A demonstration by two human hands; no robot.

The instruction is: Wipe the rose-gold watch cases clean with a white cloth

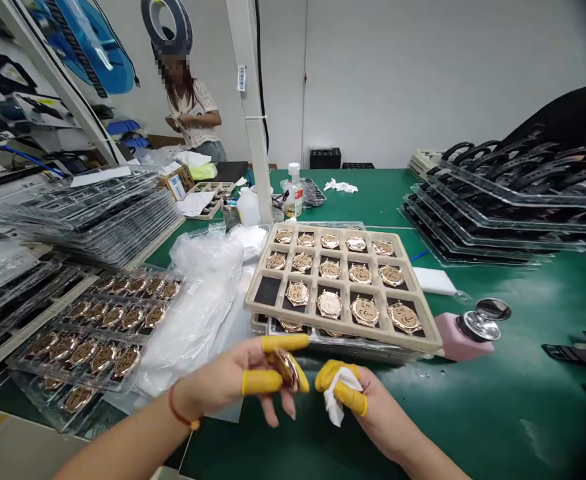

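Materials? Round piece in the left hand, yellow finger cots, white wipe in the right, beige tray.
The round piece looks like polished rose-gold metal, given its mirror glints; plating can't be told. The finger cots look like thin matte latex, stretched snug. The white wipe looks like crumpled tissue or soft cloth. The beige tray looks like matte moulded plastic, possibly card.

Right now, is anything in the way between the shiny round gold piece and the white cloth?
Nothing visible stands between them. The round rose-gold metal piece, pinched by yellow-capped fingers of the left hand, sits just apart from the crumpled white cloth in the right hand; only a small gap shows.
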